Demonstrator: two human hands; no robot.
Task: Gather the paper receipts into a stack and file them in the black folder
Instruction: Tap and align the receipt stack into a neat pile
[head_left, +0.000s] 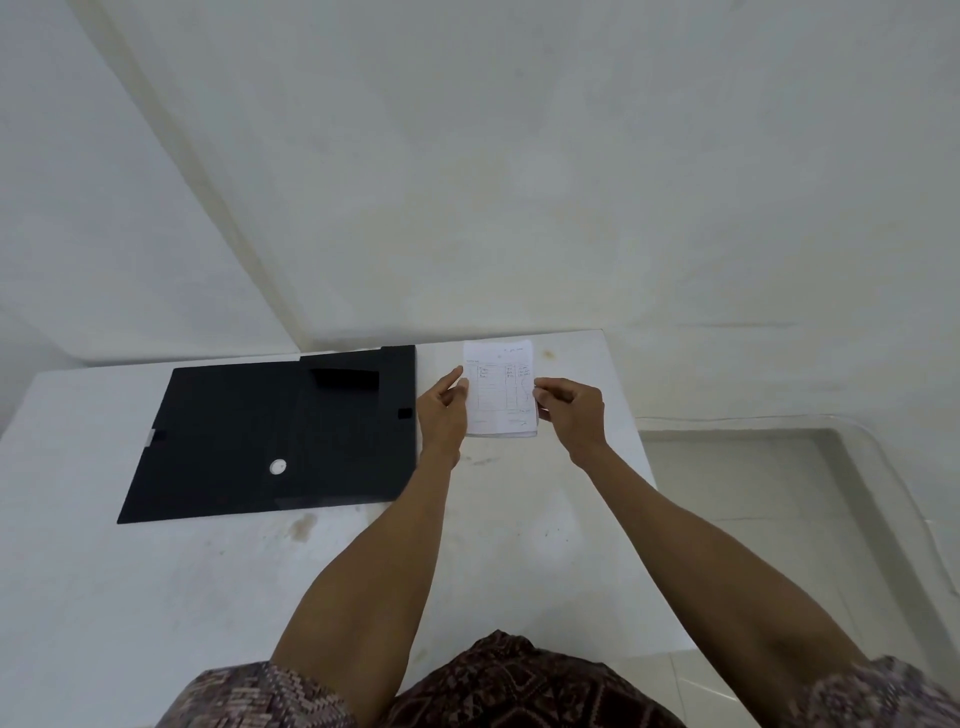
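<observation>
Receipts (500, 387) sit right of centre, held between both hands just right of the folder (270, 436). The left hand (442, 415) flattens against one edge; right fingers (545, 387) pinch the other. Square the edges evenly before filing.

Black folder (270, 436) on white table (156, 597)

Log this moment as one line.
receipts: stacked, held | left hand, right hand: gripping side edges | black folder: closed, receipts not filed
</observation>
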